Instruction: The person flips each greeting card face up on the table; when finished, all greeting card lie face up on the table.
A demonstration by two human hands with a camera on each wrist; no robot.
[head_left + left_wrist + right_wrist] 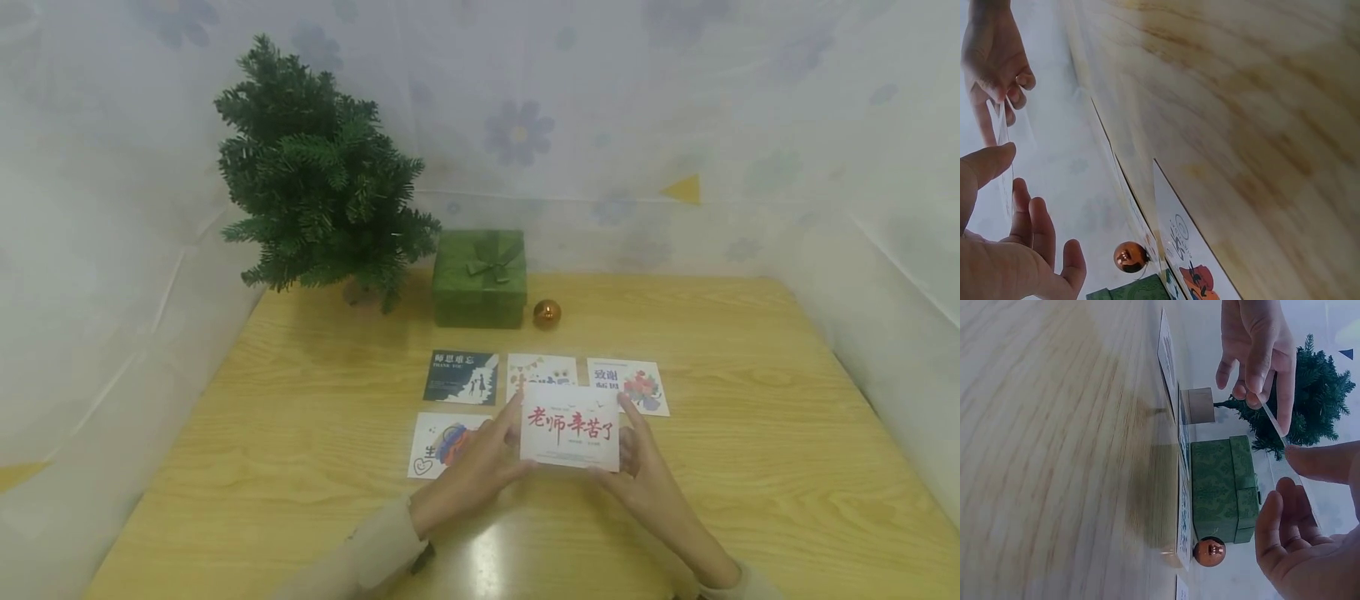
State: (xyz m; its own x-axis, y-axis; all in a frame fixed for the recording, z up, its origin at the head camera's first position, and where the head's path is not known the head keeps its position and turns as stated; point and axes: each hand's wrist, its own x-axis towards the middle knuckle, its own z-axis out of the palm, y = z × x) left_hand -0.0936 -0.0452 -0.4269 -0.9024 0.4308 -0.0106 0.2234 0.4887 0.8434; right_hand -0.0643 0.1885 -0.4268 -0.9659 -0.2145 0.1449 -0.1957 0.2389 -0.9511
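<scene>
A white greeting card (570, 429) with red brushed characters is held up above the table by both hands. My left hand (483, 462) pinches its left side, thumb at the lower corner. At the opposite side my right hand (648, 475) pinches it the same way. Seen from the right wrist, the card (1274, 419) is edge-on and off the tabletop. Behind it lie a dark blue card (459, 377), a card with bunting (542, 367) and a flower card (641, 387), the last two partly covered. A card with a heart drawing (431, 450) lies partly under my left forearm and hand.
A green gift box (480, 287) with a bow stands at the back of the wooden table (300, 467). To its right sits a shiny copper ball (547, 314), and to its left a small artificial fir tree (322, 175). Floral white cloth (600, 125) hangs around the table.
</scene>
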